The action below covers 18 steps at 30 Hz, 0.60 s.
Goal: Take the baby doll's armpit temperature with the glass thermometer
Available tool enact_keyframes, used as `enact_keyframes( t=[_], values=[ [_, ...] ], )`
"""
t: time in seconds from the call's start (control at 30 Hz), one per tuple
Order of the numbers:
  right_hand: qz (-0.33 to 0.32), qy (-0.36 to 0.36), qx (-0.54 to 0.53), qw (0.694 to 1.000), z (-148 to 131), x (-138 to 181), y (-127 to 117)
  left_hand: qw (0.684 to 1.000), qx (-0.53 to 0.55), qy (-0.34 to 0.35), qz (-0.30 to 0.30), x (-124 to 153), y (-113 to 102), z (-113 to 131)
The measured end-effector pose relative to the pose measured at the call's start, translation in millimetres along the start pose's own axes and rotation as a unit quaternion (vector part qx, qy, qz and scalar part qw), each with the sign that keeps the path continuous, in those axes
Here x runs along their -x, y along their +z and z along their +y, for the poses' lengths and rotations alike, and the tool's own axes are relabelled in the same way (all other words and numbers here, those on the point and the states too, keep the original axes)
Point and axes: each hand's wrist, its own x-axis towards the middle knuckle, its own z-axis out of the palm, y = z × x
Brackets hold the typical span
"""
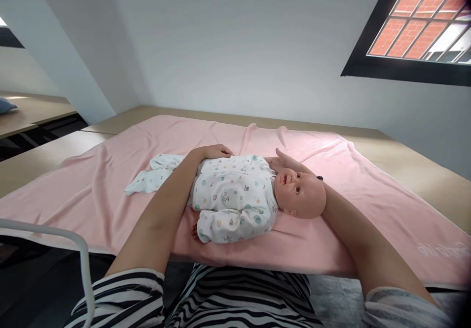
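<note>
A baby doll (235, 183) in white printed clothing lies on its back on a pink blanket, its head (303, 195) to the right. My left forearm crosses over its lower body. My left hand (217, 151) rests along the far side of its hip, fingers stretched out to the right and partly hidden. Behind the doll's head passes my right forearm. My right hand (281, 160) is at its far shoulder, thumb raised and fingers partly hidden around the upper arm. The trouser legs (150, 178) lie limp and flat on the left. The near sleeve (233, 225) lies along the body.
The pink blanket (110, 171) covers much of a wooden table (419, 163) and hangs over its near edge. A white metal rail (55, 230) curves at lower left. Behind stands a white wall (235, 48), with a barred window (423, 23) at upper right.
</note>
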Motion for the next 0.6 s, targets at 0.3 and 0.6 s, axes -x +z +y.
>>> enact_keyframes(
  t=[0.3,0.6],
  values=[
    [0.032,-0.054,0.265,0.962,-31.5,-26.3,-54.7,0.989,-0.13,-0.057,-0.047,18.3,-21.5,34.2],
    [-0.186,0.051,0.571,0.798,-82.3,22.9,21.4,0.965,-0.242,-0.05,-0.087,111.4,-22.4,133.1]
  ],
)
